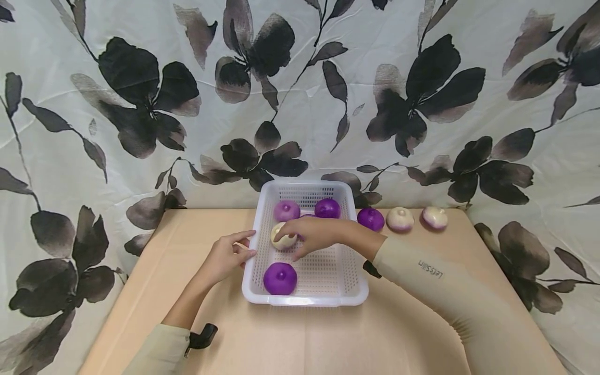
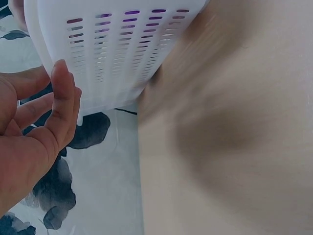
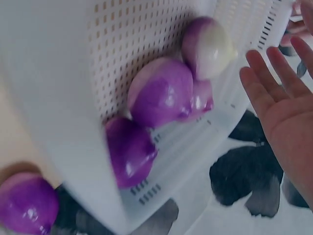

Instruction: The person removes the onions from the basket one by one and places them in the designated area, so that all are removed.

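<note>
A white plastic basket (image 1: 304, 301) with slotted walls holds several onions. My left hand (image 1: 227, 258) holds its left rim, thumb and fingers at the edge; the left wrist view shows this hand (image 2: 44, 117) against the slotted side wall. Over the basket, my right hand (image 1: 319, 234) has its fingers spread and partly covers a pale onion (image 1: 277, 240). The right wrist view shows the right hand's extended fingers (image 3: 264, 93) apart from the purple-and-white onion (image 3: 208, 49). A large purple onion (image 1: 280, 278) lies at the near left corner, and others (image 1: 327, 208) sit along the far side.
Right of the basket, a purple onion (image 1: 370, 219) and two whitish onions (image 1: 400, 220) stand in a row at the back of the tan table (image 1: 300, 338). A floral cloth (image 1: 328, 130) hangs behind the table.
</note>
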The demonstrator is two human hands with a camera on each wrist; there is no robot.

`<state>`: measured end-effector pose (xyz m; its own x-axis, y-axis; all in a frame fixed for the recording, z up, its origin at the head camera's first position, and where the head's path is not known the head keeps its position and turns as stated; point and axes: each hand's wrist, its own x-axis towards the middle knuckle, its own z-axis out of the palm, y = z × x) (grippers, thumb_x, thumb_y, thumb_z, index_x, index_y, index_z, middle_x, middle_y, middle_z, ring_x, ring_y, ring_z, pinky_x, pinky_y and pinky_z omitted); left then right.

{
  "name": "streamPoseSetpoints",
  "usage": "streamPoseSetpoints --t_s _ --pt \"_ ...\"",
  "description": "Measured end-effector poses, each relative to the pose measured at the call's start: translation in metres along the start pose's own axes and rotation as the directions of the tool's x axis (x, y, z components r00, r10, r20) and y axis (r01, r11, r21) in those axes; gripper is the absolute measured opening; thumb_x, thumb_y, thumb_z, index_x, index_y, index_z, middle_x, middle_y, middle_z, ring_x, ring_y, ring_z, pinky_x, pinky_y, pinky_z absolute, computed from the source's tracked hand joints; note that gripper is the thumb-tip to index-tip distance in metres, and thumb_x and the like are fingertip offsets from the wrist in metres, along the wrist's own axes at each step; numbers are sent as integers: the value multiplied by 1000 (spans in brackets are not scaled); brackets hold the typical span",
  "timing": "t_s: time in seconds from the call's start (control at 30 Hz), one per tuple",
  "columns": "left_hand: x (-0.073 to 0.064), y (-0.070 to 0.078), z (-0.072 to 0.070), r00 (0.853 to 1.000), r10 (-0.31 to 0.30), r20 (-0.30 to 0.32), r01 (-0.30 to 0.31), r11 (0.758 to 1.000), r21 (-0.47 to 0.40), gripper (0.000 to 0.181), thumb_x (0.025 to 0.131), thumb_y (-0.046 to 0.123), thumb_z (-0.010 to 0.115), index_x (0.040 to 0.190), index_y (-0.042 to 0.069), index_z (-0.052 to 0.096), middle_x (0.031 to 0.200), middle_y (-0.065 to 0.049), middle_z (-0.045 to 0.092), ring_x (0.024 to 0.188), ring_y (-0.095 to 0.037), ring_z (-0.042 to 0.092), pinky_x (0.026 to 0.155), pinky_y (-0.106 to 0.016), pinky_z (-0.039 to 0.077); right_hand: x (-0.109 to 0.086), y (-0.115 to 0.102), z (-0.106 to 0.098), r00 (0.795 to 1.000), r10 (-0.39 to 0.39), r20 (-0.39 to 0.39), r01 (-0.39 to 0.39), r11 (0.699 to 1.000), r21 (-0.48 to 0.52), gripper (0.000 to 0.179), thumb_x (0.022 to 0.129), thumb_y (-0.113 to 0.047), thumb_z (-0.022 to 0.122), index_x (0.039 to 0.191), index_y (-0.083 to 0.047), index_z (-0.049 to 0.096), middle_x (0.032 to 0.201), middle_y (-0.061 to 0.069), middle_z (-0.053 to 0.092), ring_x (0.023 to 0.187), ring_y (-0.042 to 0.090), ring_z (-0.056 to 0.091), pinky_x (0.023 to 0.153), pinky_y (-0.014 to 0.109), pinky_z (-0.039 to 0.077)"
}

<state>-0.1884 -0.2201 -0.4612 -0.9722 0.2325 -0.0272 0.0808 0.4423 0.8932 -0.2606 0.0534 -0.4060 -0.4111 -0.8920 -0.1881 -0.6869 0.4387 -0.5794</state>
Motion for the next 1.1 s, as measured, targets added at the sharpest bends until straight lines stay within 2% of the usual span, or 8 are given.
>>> streamPoseSetpoints --t_s 0.1,0.27,0.43,0.6,0.83,1.1 --pt "0 0 1 1000 4 3 -4 1000 9 55 93 -1 72 144 -8 53 113 -26 63 76 -19 71 62 -42 64 10 0 8 996 17 83 -21 999 46 62 88 -19 83 145 -10 58 146 7 60 133 31 60 112 44 51" --pt "1 -1 2 1000 3 5 -4 1000 21 55 93 -2 72 144 -8 53 112 -26 63 77 -18 71 62 -42 64 20 0 17 980 57 191 -56 998 -9 64 88 -24 83 147 -18 57 146 4 60 135 26 57 113 34 49" --pt "1 -1 2 1000 -2 -7 3 1000 27 55 92 -3 72 143 -8 54 112 -25 64 76 -18 71 63 -46 64 28 -2 25 962 101 254 -101 995 -13 65 88 -23 83 147 -21 56 147 7 58 132 26 59 109 32 51" --pt "0 -1 1 1000 -6 -4 7 999 31 55 92 -3 72 144 -8 54 112 -26 64 75 -18 71 64 -47 64 34 -1 35 947 137 291 -140 990 -10 66 87 -22 84 147 -25 56 145 3 59 127 20 62 105 28 53" --pt "0 -1 1 1000 -2 -14 3 999 51 54 93 -2 72 144 -7 54 112 -25 64 75 -18 72 63 -45 64 41 -1 46 949 107 297 -88 993 -76 68 87 -24 84 148 -25 53 138 0 61 123 12 59 108 28 50" --pt "0 -2 2 1000 -3 -18 4 998 56 54 92 -3 72 144 -7 55 111 -24 65 73 -18 71 63 -47 64 45 1 54 950 71 306 -49 996 -79 68 84 -24 87 143 -23 53 133 -1 61 121 9 56 108 23 47"
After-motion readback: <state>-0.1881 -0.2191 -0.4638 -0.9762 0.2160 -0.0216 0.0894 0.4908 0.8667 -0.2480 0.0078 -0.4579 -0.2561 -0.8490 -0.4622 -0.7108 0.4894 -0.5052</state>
